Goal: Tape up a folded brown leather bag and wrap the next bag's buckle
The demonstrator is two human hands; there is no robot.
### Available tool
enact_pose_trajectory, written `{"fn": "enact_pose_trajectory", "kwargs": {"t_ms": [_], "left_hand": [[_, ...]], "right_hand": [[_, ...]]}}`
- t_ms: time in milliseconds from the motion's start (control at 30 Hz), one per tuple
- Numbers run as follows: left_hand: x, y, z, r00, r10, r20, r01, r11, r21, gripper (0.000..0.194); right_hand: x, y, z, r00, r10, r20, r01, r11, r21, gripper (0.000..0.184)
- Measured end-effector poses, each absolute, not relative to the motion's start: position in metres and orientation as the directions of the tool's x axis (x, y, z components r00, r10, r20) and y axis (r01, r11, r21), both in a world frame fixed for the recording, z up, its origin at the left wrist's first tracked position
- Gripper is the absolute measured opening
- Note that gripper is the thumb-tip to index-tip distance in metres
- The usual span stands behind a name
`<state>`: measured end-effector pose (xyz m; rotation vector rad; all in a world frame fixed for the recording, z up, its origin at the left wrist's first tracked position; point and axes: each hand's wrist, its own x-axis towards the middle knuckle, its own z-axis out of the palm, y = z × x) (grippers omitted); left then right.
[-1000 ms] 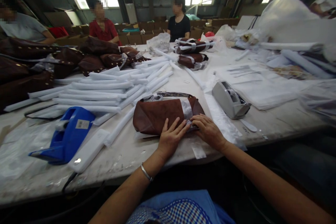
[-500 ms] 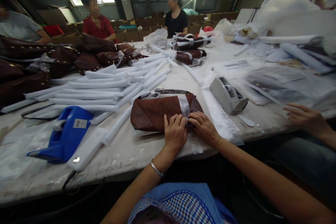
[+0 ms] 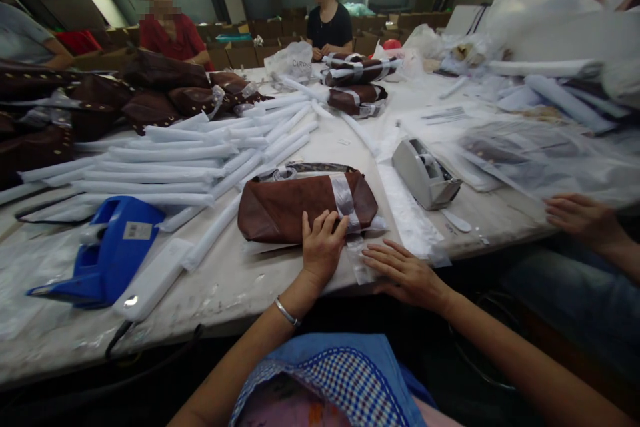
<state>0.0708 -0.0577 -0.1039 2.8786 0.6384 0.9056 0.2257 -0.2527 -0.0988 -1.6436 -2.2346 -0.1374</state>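
Note:
A brown leather bag (image 3: 285, 210), bundled lengthwise with a silvery-white band (image 3: 343, 195) around its right part, lies on the table in front of me. My left hand (image 3: 323, 247) has its bent fingers on the bag's lower front, close to the band, and holds it there. Right of it, my right hand (image 3: 407, 273) is apart from the bag, its fingers stretched out above a piece of clear plastic (image 3: 363, 263) at the table edge. A grey tape dispenser (image 3: 420, 173) stands to the upper right.
White wrapped rolls (image 3: 155, 167) are heaped to the left, with a blue tape dispenser (image 3: 107, 253) and a white power strip (image 3: 150, 280) in front. More brown bags (image 3: 165, 97) lie behind. A co-worker's hand (image 3: 580, 217) rests at the right by plastic sheets (image 3: 545, 153). People sit across the table.
My right hand has come off the bag and moved down and right, its fingers straightening. My left hand stays on the bag. The whole view has shifted slightly.

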Motion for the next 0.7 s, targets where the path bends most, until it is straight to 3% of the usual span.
{"fn": "enact_pose_trajectory", "kwargs": {"t_ms": [200,433,600,700], "left_hand": [[0.071,-0.058,-0.103,0.744,0.402,0.534,0.375,-0.913,0.164,0.039],[0.071,-0.057,-0.106,0.734,0.394,0.553,0.363,-0.916,0.171,0.034],[0.073,-0.060,-0.106,0.689,0.398,0.605,0.360,-0.913,0.191,0.028],[0.073,-0.062,-0.109,0.673,0.389,0.629,0.428,-0.898,0.097,0.028]], "right_hand": [[0.226,-0.235,-0.104,-0.218,0.829,0.515,0.937,0.325,-0.126,0.033],[0.221,-0.221,-0.107,-0.283,0.784,0.553,0.919,0.387,-0.078,0.029],[0.217,-0.230,-0.107,-0.295,0.760,0.579,0.912,0.404,-0.066,0.044],[0.215,-0.230,-0.119,-0.319,0.695,0.644,0.894,0.446,-0.038,0.057]]}}
